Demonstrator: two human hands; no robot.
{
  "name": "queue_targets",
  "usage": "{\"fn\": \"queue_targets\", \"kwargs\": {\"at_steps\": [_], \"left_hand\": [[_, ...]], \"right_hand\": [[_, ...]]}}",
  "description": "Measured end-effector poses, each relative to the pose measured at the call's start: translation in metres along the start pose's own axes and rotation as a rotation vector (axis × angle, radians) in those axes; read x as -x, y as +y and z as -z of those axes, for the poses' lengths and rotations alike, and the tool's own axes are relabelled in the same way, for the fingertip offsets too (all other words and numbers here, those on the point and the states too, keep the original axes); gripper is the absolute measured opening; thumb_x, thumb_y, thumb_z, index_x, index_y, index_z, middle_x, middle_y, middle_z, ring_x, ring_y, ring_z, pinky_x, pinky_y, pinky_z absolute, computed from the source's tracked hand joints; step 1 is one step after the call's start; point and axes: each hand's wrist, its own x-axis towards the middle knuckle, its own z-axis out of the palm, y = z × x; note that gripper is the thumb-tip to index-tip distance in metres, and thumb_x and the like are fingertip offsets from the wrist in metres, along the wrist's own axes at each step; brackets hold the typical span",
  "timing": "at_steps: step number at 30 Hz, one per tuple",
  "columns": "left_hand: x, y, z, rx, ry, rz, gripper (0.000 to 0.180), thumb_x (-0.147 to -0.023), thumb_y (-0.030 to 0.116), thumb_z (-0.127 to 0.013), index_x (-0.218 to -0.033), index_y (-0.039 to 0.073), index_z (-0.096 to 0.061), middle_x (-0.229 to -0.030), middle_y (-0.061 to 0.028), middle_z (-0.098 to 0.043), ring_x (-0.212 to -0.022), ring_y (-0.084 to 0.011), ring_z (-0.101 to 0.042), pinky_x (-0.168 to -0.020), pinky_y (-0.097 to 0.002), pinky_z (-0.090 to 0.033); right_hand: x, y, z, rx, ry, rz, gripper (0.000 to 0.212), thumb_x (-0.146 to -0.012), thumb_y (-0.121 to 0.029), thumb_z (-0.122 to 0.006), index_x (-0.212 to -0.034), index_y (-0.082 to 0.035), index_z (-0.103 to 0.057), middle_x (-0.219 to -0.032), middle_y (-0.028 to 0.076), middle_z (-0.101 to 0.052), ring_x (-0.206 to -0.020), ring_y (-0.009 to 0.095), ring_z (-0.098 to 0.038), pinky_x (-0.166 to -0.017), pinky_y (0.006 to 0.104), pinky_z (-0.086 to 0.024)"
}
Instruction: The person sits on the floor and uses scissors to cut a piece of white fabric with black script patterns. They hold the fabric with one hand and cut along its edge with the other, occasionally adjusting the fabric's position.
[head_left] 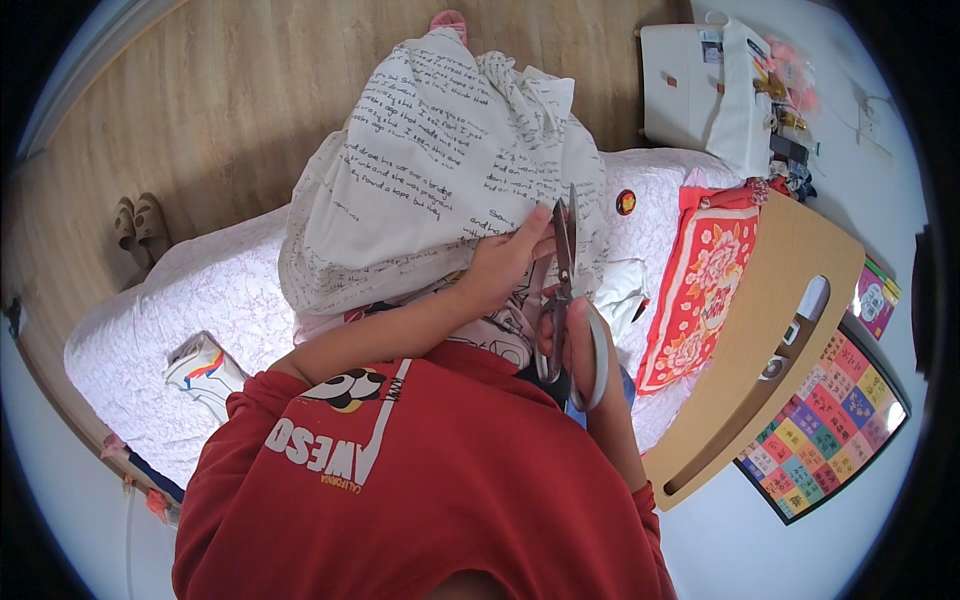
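Observation:
A white cloth (400, 150) covered in black handwriting-style print is spread in loose folds over my lap. My left hand (505, 262) is closed on the cloth's right side, its thumb pressed close to the blades. In my right hand (572, 340) is a pair of scissors (564, 245), with my fingers through the grey and black handles. The scissor blades point away from me and are slightly apart, over the cloth at my left fingertips. Whether the cloth lies between the blades is too small to tell. Part of the right fingers is hidden by the handles.
I sit on a bed (180, 300) with a pale patterned sheet. A red floral pillow (702, 285) lies to the right, before a wooden headboard (770, 320). A white cabinet (680, 85) stands at the far right. Slippers (150, 225) and a folded garment (205, 372) are on the left.

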Motion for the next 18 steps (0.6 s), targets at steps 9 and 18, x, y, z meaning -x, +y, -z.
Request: {"fn": "queue_targets", "kwargs": {"at_steps": [9, 18], "left_hand": [[-0.002, -0.004, 0.003, 0.013, -0.049, -0.005, 0.041, -0.094, 0.028, -0.044, -0.119, -0.005, -0.046, -0.115, -0.0138, -0.053, -0.106, -0.0191, -0.054, -0.093, -0.0298, -0.043], [0.002, -0.006, 0.001, 0.016, -0.044, 0.001, 0.042, -0.094, 0.027, -0.046, -0.120, -0.005, -0.043, -0.120, -0.0139, -0.049, -0.110, -0.0203, -0.051, -0.096, -0.0306, -0.041]], "right_hand": [[0.002, -0.005, -0.011, -0.013, 0.045, 0.018, 0.043, -0.094, -0.040, -0.038, -0.101, 0.001, -0.051, -0.062, 0.001, -0.046, -0.054, 0.009, -0.043, -0.048, 0.0222, -0.034], [-0.001, -0.004, -0.016, -0.057, 0.053, 0.033, 0.045, -0.094, -0.042, -0.037, -0.100, 0.000, -0.050, -0.060, 0.001, -0.045, -0.052, 0.009, -0.043, -0.047, 0.0224, -0.034]]}}
